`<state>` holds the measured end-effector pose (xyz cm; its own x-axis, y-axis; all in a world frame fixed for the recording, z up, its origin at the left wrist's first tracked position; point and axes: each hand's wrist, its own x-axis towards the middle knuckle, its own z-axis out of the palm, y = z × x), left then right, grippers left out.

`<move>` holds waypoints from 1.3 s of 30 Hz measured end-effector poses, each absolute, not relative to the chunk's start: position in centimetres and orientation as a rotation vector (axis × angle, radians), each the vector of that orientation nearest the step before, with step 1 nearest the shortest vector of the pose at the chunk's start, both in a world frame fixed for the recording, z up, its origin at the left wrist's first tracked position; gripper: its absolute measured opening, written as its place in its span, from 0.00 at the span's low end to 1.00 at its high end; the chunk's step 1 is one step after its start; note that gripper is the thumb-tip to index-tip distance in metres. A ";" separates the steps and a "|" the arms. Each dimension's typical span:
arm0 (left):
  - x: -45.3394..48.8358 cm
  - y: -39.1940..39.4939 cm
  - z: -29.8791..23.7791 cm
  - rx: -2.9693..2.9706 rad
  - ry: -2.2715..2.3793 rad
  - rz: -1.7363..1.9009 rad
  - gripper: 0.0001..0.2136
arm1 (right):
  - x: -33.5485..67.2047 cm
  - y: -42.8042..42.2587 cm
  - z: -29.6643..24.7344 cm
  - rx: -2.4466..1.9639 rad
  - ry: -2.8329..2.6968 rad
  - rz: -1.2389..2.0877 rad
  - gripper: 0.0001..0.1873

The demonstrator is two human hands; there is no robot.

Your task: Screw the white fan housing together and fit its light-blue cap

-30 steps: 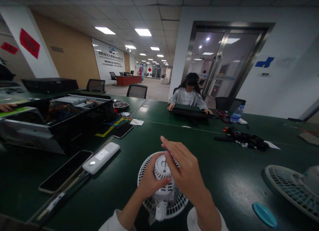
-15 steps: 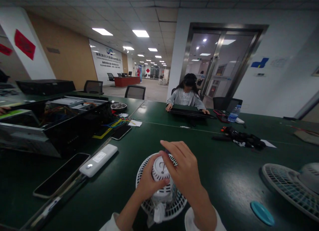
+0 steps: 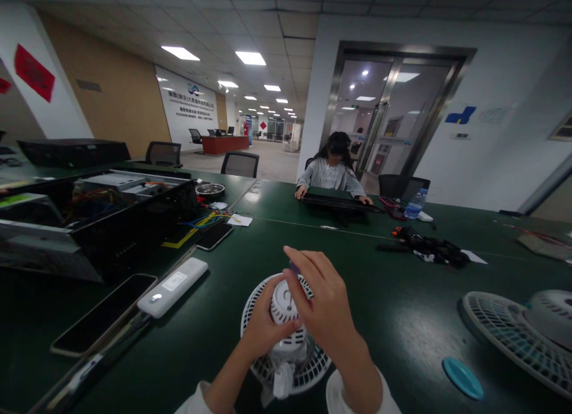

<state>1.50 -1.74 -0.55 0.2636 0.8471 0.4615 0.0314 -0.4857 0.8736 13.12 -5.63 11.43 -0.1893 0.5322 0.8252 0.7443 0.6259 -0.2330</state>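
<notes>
A white fan head (image 3: pixel 286 336) lies with its motor housing up and its round grille (image 3: pixel 316 366) beneath, low in the middle of the view. My left hand (image 3: pixel 261 318) is closed around the housing, thumb on the near side and fingers on the far left. Above the housing, my right hand (image 3: pixel 324 289) pinches what looks like a small screwdriver (image 3: pixel 293 267). Only a dark-blue bit of it shows between thumb and fingers; the rest is mostly hidden. A small hole shows in the housing's top. A white round part (image 3: pixel 333 393) is partly covered by my right forearm.
Left stand an opened computer case (image 3: pixel 96 223), a phone (image 3: pixel 105 313), a white power-bank-like device (image 3: pixel 173 287) and another phone (image 3: pixel 214 236). Right lie a second fan (image 3: pixel 504 324), a turquoise disc (image 3: pixel 463 377) and black gear (image 3: pixel 424 245). Across the table, a person (image 3: pixel 333 173) holds a dark flat panel (image 3: pixel 342 203).
The whole view has shifted slightly, so things appear a little further left. My left hand keeps its hold on the housing; the fingers of my right hand have turned slightly above it.
</notes>
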 end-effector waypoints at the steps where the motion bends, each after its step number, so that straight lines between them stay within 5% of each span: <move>1: 1.5 -1.7 -0.6 1.755 0.790 1.313 0.32 | 13.1 -5.7 11.5 -0.996 -1.890 -0.239 0.16; 13: 1.6 -1.7 -0.6 1.760 0.795 1.332 0.32 | 13.2 -5.5 11.2 -0.944 -1.920 -0.300 0.17; 19: 1.5 -1.7 -0.4 1.748 0.817 1.333 0.32 | 13.4 -5.7 11.4 -0.981 -1.810 -0.382 0.08; 25: 1.5 -1.8 -0.2 1.755 0.773 1.328 0.31 | 13.7 -5.7 11.6 -0.910 -1.895 -0.258 0.18; 39: 1.6 -1.7 -0.5 1.738 0.827 1.335 0.32 | 13.4 -5.6 11.3 -0.968 -1.869 -0.336 0.14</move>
<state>1.57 -1.69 -0.50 0.2371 0.8532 0.4646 0.0363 -0.4857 0.8734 13.37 -5.63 11.27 -0.2159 0.4763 0.8523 0.7433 0.6463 -0.1729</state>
